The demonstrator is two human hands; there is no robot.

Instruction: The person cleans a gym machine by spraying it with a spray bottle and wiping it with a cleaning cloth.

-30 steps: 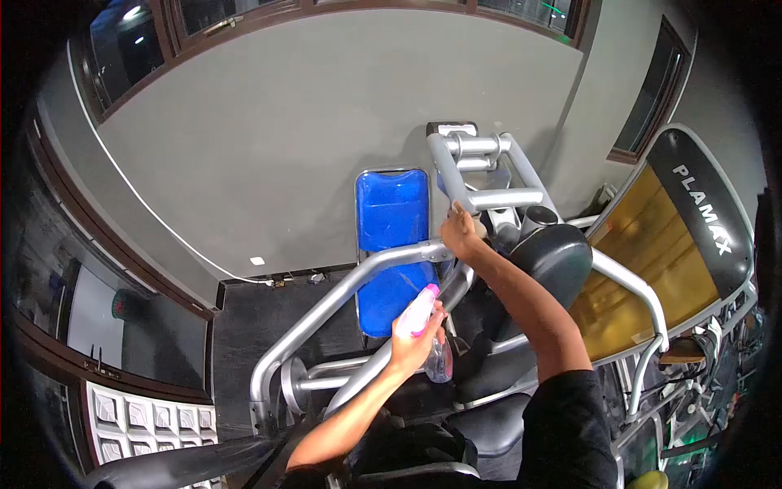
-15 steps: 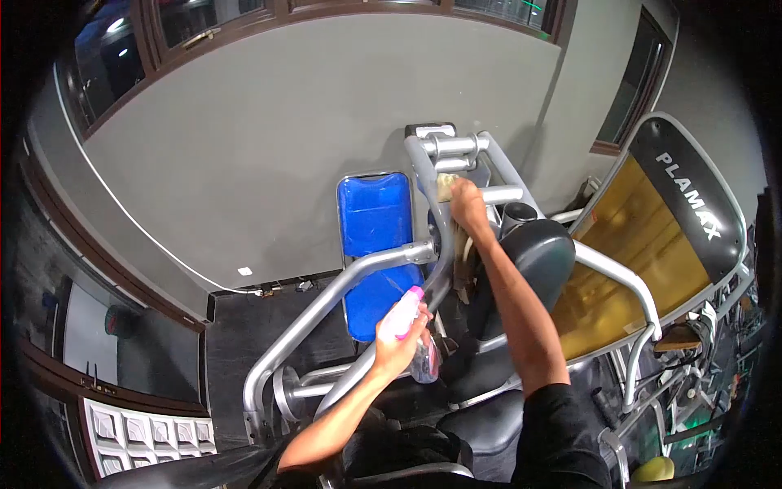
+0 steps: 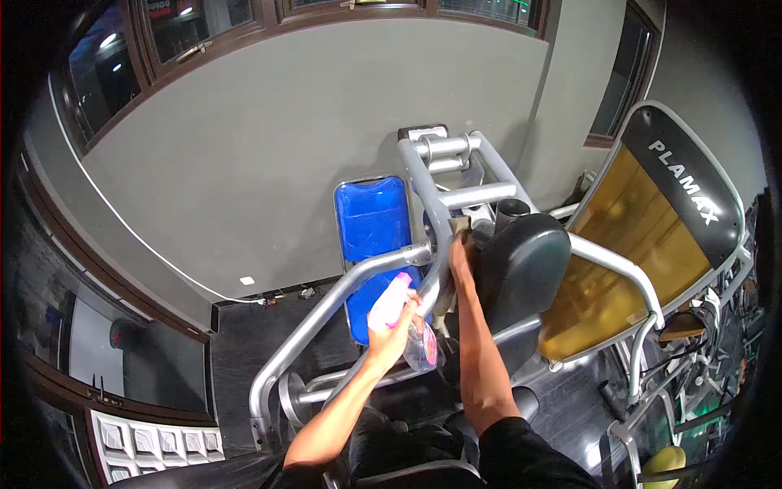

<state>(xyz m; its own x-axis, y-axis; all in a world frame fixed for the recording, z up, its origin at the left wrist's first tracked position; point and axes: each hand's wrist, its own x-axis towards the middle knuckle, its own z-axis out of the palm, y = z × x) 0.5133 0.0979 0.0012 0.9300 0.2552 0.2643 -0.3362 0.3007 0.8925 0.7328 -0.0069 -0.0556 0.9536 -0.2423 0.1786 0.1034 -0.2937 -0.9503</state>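
My left hand is wrapped round a clear spray bottle with a white and pink trigger head and a pinkish label. It holds the bottle in front of the blue padded chair. My right hand is closed on a beige cloth and presses it by the grey curved upright of a gym machine. Its fingers are partly hidden. Just right of that hand stands the machine's black backrest pad.
A silver handle bar curves out on the left, and another bar on the right. Beyond that stands a yellow-brown panel marked PLAMAX. A white cable runs down the grey wall. More gym equipment is at the right.
My right hand has moved down with the cloth, from near the top crossbar to lower on the upright. My left hand with the spray bottle has shifted slightly left. The view has tilted a little.
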